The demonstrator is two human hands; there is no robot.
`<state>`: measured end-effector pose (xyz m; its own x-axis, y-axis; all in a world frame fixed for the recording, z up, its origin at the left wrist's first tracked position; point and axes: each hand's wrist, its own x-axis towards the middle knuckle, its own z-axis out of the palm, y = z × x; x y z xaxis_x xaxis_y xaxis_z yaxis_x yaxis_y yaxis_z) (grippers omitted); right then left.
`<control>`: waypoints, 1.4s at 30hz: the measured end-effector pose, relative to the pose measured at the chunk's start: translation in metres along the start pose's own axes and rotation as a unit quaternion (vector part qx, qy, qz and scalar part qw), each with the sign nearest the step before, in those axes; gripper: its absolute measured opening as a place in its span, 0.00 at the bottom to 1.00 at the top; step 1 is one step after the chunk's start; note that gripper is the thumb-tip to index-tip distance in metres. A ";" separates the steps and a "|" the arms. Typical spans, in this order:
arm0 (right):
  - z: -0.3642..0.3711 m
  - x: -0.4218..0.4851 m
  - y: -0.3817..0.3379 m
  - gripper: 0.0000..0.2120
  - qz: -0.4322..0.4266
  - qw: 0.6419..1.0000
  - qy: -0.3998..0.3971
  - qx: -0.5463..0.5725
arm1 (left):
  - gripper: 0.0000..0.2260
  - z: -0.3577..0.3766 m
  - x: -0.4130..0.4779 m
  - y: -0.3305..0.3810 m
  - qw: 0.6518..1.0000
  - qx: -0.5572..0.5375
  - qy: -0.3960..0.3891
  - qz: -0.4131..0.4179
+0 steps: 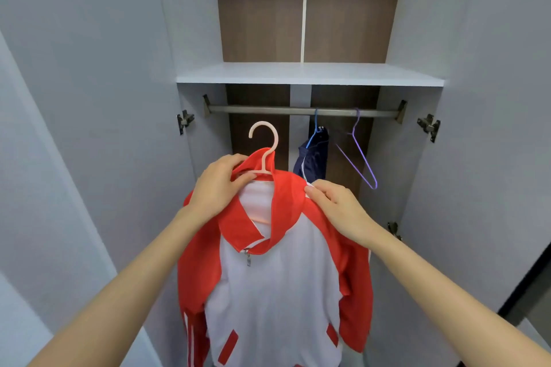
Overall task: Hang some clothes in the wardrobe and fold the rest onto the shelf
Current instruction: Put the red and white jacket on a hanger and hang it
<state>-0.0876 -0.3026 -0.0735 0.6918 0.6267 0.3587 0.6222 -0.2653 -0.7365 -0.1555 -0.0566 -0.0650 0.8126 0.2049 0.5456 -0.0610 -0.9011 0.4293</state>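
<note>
Grey wardrobe (477,98), bare shelf (307,74); both hands (217,188) apparently pinch red-white jacket (277,277) below rail (298,110).

Two bare forearms and hands, no sleeves in view.

Left hand (219,188) and right hand (337,205) both uncovered: no gloves, rings, bracelets or watch visible. Forearms bare from wrist to frame edge, one entering from each lower corner; any sleeve lies beyond the frame. Fingernails short and unpainted, seen on the right hand's fingertips (310,189) nearest the rail (298,111). Fingers slim, knuckles plain. No marks, tape or straps on either wrist. Rest of the body out of view below the rail.
</note>
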 end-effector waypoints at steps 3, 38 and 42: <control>0.010 0.020 0.010 0.19 0.060 0.995 -0.009 0.081 | 0.19 0.003 0.010 -0.013 0.998 -0.029 0.029 -0.053; 0.147 0.364 0.096 0.14 0.212 0.956 0.075 0.189 | 0.21 0.107 0.217 -0.204 0.972 -0.168 -0.041 -0.162; 0.154 0.389 0.106 0.14 0.221 0.954 0.068 0.191 | 0.22 0.113 0.236 -0.223 0.967 -0.167 -0.053 -0.183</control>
<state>0.1915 0.0259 -0.1004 0.9128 0.4080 0.0173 0.0980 -0.1778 -0.9792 0.1157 0.1495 -0.1135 0.8688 0.4306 0.2444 0.0723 -0.5987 0.7977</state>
